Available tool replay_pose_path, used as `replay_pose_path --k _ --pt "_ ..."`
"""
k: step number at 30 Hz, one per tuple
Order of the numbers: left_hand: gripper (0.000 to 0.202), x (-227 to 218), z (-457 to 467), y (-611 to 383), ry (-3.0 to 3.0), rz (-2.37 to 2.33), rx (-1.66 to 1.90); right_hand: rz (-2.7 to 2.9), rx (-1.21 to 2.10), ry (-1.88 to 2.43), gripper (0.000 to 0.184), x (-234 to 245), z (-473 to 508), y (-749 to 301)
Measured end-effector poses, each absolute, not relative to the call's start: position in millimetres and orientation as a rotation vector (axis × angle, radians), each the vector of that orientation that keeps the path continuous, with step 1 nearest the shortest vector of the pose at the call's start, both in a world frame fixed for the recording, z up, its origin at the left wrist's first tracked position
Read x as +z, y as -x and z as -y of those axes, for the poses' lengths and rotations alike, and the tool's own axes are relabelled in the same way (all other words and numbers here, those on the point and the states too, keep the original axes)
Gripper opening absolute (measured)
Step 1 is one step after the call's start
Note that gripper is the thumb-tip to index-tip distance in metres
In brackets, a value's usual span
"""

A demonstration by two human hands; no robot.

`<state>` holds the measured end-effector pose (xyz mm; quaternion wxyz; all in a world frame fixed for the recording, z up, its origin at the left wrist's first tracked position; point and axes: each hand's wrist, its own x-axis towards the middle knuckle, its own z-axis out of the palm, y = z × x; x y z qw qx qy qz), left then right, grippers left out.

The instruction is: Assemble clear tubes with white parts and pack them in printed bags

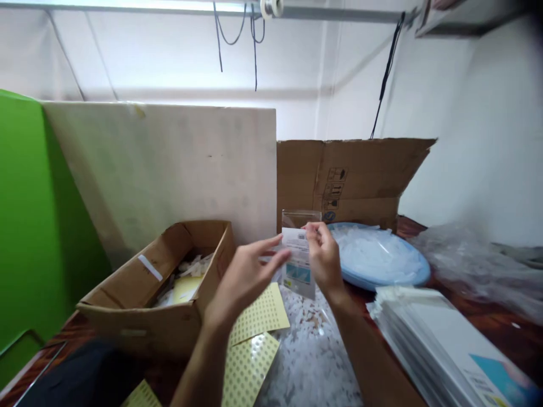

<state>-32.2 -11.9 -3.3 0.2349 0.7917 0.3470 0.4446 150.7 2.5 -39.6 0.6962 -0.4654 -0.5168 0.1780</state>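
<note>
A small clear plastic packet (297, 275) with a white and blue printed card in it stands upright in front of me. My right hand (326, 259) grips its right edge between thumb and fingers. The packet's clear flap sticks up above the card. At its left side is my left hand (245, 274), with thumb and index finger stretched out and apart. Those fingertips reach the packet's left edge; whether they touch it I cannot tell. Below lie yellow sticker sheets (250, 362), dotted with small round stickers, and a clear bag (311, 356) full of small white pieces.
An open cardboard box (139, 316) with scraps inside stands left. A blue basin (407, 277) of translucent pieces sits at the right, behind a stack of white printed packs (449, 339). Crumpled clear plastic (475, 265) lies far right. A white panel (178, 164) and cardboard (365, 175) close off the back.
</note>
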Motion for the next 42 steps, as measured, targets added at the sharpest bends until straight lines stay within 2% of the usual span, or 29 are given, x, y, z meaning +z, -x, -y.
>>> replay_pose_path --k 4,6,8,10,12,16,20,30,42 --pt "0.061 -19 9 -1 -2.178 -0.816 1.366 1.233 0.653 0.813 0.057 -35 9 -136" --pt "0.055 -21 1 3 -2.1 -0.803 1.424 1.303 0.719 0.757 0.055 -35 9 -134" --pt "0.038 -21 -5 13 -2.025 -0.8 1.435 1.318 0.676 0.768 0.042 -36 6 -135" --pt "0.029 -18 -10 23 -1.983 -0.797 1.419 1.237 0.62 0.797 0.036 -38 1 -139" --pt "0.029 -17 -12 29 -1.944 -0.775 1.361 1.173 0.612 0.807 0.036 -39 -3 -144" --pt "0.028 -18 -12 30 -1.777 -0.691 1.269 1.224 0.679 0.767 0.024 -37 -1 -154" --pt "0.041 -17 -9 26 -1.627 -0.625 1.292 1.167 0.707 0.747 0.023 -33 3 -155" --pt "0.03 -17 -7 26 -1.505 -0.71 1.388 1.125 0.886 0.592 0.026 -27 14 -150" --pt "0.03 -20 -18 30 -1.538 -0.965 1.545 1.157 0.733 0.7 0.022 -37 -1 -154"
